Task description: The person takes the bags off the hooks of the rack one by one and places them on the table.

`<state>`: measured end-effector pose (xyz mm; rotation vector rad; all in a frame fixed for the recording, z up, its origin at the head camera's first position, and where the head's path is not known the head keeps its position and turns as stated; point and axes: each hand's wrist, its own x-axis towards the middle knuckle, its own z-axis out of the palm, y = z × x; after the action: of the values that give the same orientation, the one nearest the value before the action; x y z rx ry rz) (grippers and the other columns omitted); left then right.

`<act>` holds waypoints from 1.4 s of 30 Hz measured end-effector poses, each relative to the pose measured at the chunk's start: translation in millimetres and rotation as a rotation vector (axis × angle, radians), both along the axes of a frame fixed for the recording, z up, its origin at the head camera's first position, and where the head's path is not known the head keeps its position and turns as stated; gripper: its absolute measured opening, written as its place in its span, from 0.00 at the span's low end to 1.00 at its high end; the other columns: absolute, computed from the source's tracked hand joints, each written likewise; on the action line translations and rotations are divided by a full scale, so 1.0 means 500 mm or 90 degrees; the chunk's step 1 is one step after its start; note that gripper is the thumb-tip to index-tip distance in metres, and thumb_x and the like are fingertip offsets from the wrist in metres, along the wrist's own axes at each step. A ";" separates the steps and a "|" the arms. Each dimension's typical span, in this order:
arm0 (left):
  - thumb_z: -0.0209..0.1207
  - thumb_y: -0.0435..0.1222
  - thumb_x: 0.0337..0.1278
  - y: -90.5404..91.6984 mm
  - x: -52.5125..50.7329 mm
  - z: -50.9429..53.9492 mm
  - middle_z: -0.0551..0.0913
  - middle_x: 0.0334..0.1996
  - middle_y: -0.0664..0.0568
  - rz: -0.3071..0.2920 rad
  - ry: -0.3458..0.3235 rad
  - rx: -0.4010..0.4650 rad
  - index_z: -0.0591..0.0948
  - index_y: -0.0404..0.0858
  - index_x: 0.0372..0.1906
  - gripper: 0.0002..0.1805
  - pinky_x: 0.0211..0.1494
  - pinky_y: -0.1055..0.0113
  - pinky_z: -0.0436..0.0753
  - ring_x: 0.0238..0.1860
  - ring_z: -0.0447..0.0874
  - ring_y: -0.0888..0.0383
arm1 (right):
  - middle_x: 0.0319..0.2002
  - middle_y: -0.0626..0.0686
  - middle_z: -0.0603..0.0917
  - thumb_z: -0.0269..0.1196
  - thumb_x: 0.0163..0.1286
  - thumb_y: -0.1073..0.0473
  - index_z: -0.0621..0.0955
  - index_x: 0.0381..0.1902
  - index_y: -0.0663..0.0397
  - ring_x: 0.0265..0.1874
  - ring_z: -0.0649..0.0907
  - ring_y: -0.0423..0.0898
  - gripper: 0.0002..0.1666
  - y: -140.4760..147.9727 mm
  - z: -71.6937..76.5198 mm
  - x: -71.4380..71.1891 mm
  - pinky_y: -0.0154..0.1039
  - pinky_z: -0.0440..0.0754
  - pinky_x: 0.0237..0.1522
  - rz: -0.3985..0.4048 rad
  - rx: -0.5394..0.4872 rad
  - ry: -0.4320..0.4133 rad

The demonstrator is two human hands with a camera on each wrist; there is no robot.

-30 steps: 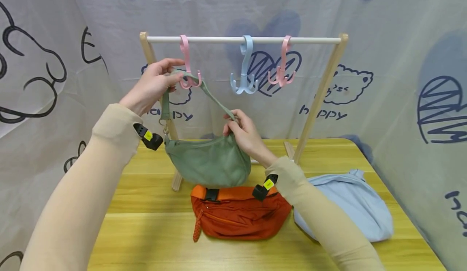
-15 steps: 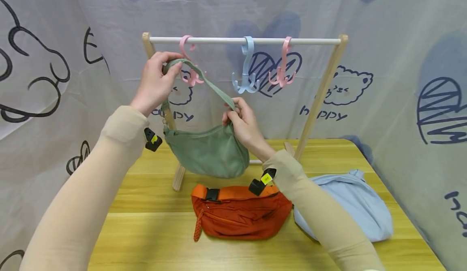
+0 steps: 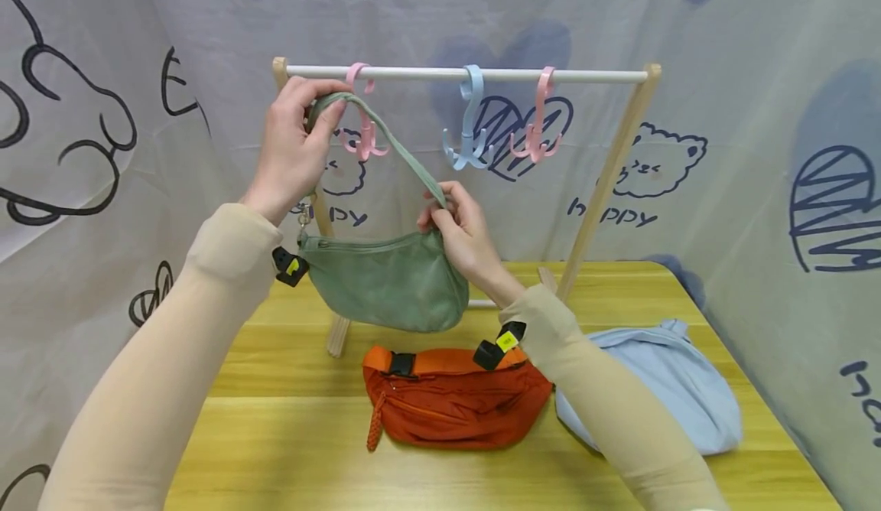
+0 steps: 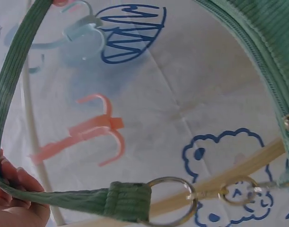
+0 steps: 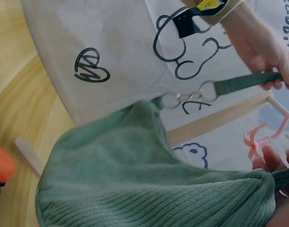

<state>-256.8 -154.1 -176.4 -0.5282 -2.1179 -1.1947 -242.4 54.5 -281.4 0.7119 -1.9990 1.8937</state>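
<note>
A green corduroy shoulder bag (image 3: 388, 285) hangs in the air in front of the rack, held by its strap. My left hand (image 3: 292, 144) pinches the top of the strap (image 3: 395, 144), in front of the left pink hook (image 3: 367, 140). Lower down, my right hand (image 3: 468, 235) grips the strap near the bag's right end. In the left wrist view the strap arches beside the pink hook (image 4: 94, 130), apart from its prongs, and metal rings (image 4: 172, 201) join it to the bag. The right wrist view shows the bag's ribbed side (image 5: 149, 203) up close.
A white rail (image 3: 413, 73) on wooden posts carries a blue hook (image 3: 469, 125) and another pink hook (image 3: 538, 125). An orange waist bag (image 3: 454, 411) and a light blue bag (image 3: 674, 385) lie on the wooden table (image 3: 289, 450).
The strap has come away from the left pink hook, which has turned on the rail. Both hands have risen, lifting the green bag slightly.
</note>
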 end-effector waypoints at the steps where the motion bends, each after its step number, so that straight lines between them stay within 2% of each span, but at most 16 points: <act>1: 0.54 0.36 0.74 0.002 0.004 0.001 0.71 0.40 0.63 -0.004 0.009 -0.003 0.83 0.36 0.56 0.14 0.39 0.76 0.68 0.36 0.67 0.68 | 0.30 0.62 0.81 0.47 0.75 0.72 0.73 0.50 0.74 0.30 0.81 0.40 0.12 0.003 -0.004 0.002 0.31 0.82 0.41 0.002 0.007 0.005; 4: 0.55 0.35 0.73 0.010 0.017 0.003 0.71 0.39 0.63 -0.020 0.041 -0.009 0.84 0.34 0.55 0.14 0.39 0.75 0.68 0.36 0.67 0.68 | 0.36 0.69 0.81 0.48 0.76 0.70 0.74 0.51 0.71 0.35 0.82 0.43 0.12 0.013 -0.019 0.009 0.31 0.81 0.44 0.011 0.037 0.013; 9: 0.56 0.34 0.72 0.021 0.040 -0.002 0.71 0.37 0.64 -0.039 0.083 -0.024 0.85 0.32 0.52 0.13 0.38 0.75 0.68 0.36 0.67 0.67 | 0.44 0.69 0.81 0.50 0.77 0.67 0.76 0.52 0.70 0.42 0.82 0.44 0.12 0.032 -0.052 0.019 0.31 0.79 0.47 0.042 0.094 0.010; 14: 0.56 0.35 0.72 0.030 0.056 -0.017 0.70 0.36 0.66 -0.044 0.080 -0.008 0.85 0.33 0.52 0.13 0.36 0.75 0.67 0.33 0.67 0.66 | 0.53 0.65 0.83 0.58 0.74 0.65 0.76 0.56 0.64 0.53 0.82 0.53 0.15 0.053 -0.100 0.030 0.40 0.80 0.56 0.061 0.134 -0.011; 17: 0.56 0.35 0.72 0.036 0.063 -0.032 0.71 0.37 0.65 -0.066 0.084 -0.003 0.84 0.33 0.52 0.13 0.34 0.75 0.66 0.31 0.66 0.65 | 0.57 0.62 0.82 0.63 0.70 0.64 0.74 0.60 0.58 0.56 0.80 0.54 0.21 0.063 -0.134 0.038 0.46 0.77 0.60 0.054 0.143 -0.033; 22: 0.56 0.32 0.72 0.040 0.071 -0.059 0.71 0.37 0.64 -0.102 0.079 0.002 0.84 0.31 0.52 0.13 0.32 0.74 0.65 0.28 0.64 0.63 | 0.53 0.60 0.80 0.67 0.67 0.65 0.74 0.62 0.55 0.51 0.75 0.49 0.26 0.073 -0.188 0.050 0.47 0.73 0.56 0.046 0.149 -0.056; 28: 0.57 0.32 0.71 0.036 0.080 -0.084 0.71 0.36 0.66 -0.104 0.067 0.016 0.85 0.32 0.50 0.11 0.32 0.74 0.67 0.29 0.66 0.62 | 0.53 0.61 0.81 0.66 0.66 0.67 0.77 0.62 0.58 0.48 0.78 0.42 0.26 0.078 -0.232 0.056 0.44 0.77 0.54 0.058 0.116 -0.082; 31: 0.57 0.33 0.71 0.034 0.085 -0.098 0.72 0.37 0.66 -0.101 0.063 0.023 0.85 0.33 0.51 0.12 0.31 0.74 0.66 0.28 0.64 0.62 | 0.49 0.65 0.82 0.66 0.67 0.67 0.79 0.58 0.62 0.43 0.80 0.38 0.22 0.078 -0.246 0.062 0.38 0.79 0.50 0.042 0.088 -0.089; 38: 0.55 0.35 0.73 0.034 0.098 -0.140 0.72 0.36 0.65 -0.084 0.035 0.040 0.84 0.34 0.52 0.12 0.28 0.72 0.62 0.23 0.59 0.61 | 0.45 0.70 0.86 0.66 0.68 0.68 0.84 0.50 0.68 0.40 0.83 0.34 0.14 0.072 -0.256 0.067 0.34 0.82 0.47 -0.032 0.027 -0.084; 42: 0.56 0.34 0.73 0.029 0.109 -0.165 0.73 0.36 0.63 -0.104 0.007 0.051 0.84 0.33 0.50 0.11 0.30 0.72 0.63 0.26 0.62 0.61 | 0.47 0.69 0.86 0.65 0.68 0.68 0.84 0.49 0.68 0.41 0.85 0.34 0.13 0.068 -0.255 0.070 0.36 0.84 0.49 -0.053 -0.002 -0.107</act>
<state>-202.3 -139.8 -259.0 -0.6813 -2.0389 -1.3577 -207.2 88.6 -408.9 0.4755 -2.0899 1.9648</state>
